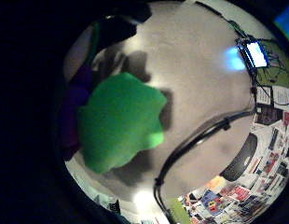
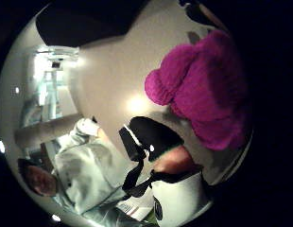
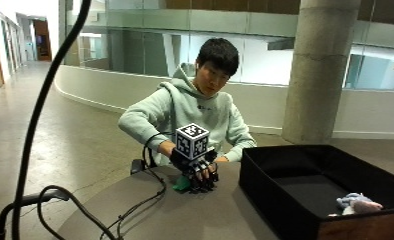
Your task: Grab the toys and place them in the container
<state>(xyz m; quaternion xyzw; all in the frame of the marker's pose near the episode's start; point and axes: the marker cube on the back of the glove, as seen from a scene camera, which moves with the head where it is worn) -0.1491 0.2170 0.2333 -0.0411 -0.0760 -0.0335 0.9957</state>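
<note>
Green plush toy [image 3: 182, 184] sat on the round table [image 3: 184, 215] at frame center, under the gloved right hand [image 3: 196, 170], whose fingers curled down around it. Black container [image 3: 263, 185] at lower right held a pale plush toy [image 3: 357, 202]. Magenta plush [image 2: 203, 90] near the palm.

Green toy [image 1: 121, 121]: soft felt-like cloth, matt, slightly fuzzy at its lobed edge. Magenta toy [image 2: 208, 92]: plush, deep nap, no sheen. Counter [image 3: 203, 215]: smooth, pale grey, semi-matt, catching soft glare spots from lights. Container [image 3: 303, 187]: black walls, matt, fabric-like inside; one corner shows brown wood-look board. Small toy [image 3: 357, 202] in the container: pale fuzzy plush. Right hand [image 3: 196, 172]: black cloth glove, dull finish.
</note>
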